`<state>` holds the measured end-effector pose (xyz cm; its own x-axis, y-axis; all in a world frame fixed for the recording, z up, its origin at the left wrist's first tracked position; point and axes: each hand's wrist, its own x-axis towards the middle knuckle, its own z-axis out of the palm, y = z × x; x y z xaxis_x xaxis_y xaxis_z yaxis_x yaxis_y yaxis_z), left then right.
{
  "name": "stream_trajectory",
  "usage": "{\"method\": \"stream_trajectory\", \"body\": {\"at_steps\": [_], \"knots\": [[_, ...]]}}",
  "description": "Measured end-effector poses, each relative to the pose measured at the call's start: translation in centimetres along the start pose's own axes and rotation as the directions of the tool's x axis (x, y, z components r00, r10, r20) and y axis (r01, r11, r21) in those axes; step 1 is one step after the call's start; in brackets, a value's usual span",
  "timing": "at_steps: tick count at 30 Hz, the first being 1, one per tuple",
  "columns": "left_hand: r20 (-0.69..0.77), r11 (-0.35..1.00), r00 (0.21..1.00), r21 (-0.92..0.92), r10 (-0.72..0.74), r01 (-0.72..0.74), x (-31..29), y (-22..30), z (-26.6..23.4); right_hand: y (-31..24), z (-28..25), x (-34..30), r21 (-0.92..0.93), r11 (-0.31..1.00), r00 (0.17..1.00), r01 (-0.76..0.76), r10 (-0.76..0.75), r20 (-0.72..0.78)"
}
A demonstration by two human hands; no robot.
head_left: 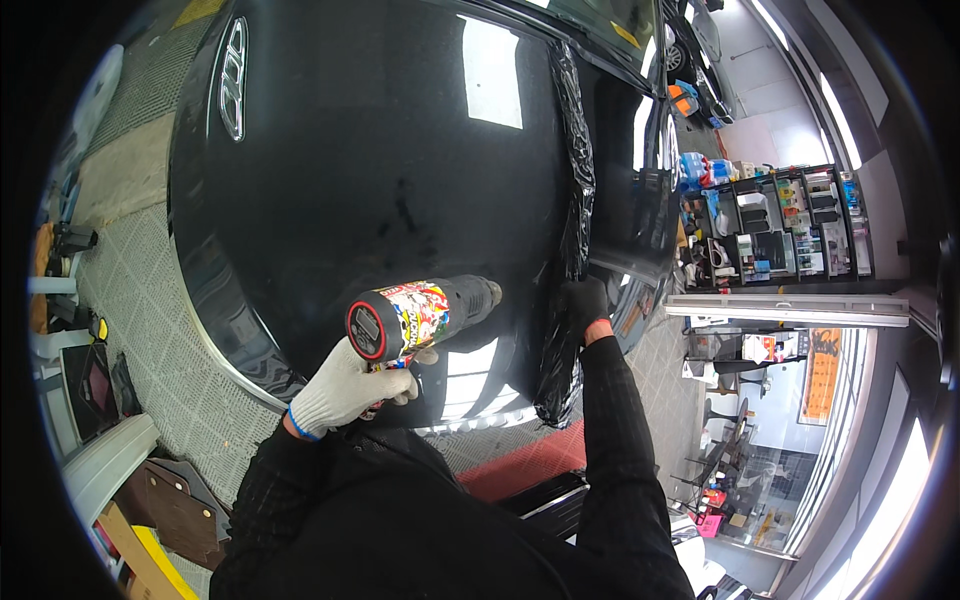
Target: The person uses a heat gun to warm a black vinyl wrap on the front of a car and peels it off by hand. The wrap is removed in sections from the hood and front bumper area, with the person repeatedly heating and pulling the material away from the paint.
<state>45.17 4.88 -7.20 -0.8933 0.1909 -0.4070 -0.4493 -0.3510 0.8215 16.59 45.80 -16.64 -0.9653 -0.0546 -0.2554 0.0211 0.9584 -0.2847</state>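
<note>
My left hand (345, 392), in a white knit glove with a blue cuff edge, is wrapped round the handle of a heat gun (465, 300). Its body is covered in bright stickers, and its rear has a red ring. The nozzle points right, over a glossy black car panel (330, 180). A bunched strip of wrinkled black film (575, 190) runs down the panel's right side. At that strip my right hand (587, 305), in a black glove, touches the film. Its fingers blend into the dark surface, so their pose is unclear.
A chrome-trimmed vent (233, 78) sits at the panel's upper left. Shelves (770, 225) crowded with bottles and boxes stand at the right. Brown leather-like pieces (175, 510) lie at the lower left. Grated floor (145, 300) borders the car.
</note>
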Motion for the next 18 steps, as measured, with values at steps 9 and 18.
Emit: {"method": "stream_trajectory", "body": {"at_steps": [9,18], "knots": [[0.006,0.999,1.000,-0.026,0.023,-0.022,-0.1,0.2,0.2,1.3,0.1,-0.3,-0.026,0.926,0.925,0.376,-0.374,0.071],[0.019,0.999,0.999,0.021,-0.040,0.040,0.1,0.4,-0.3,0.9,-0.4,-4.0,0.253,0.961,0.982,0.116,-0.149,0.117]]}}
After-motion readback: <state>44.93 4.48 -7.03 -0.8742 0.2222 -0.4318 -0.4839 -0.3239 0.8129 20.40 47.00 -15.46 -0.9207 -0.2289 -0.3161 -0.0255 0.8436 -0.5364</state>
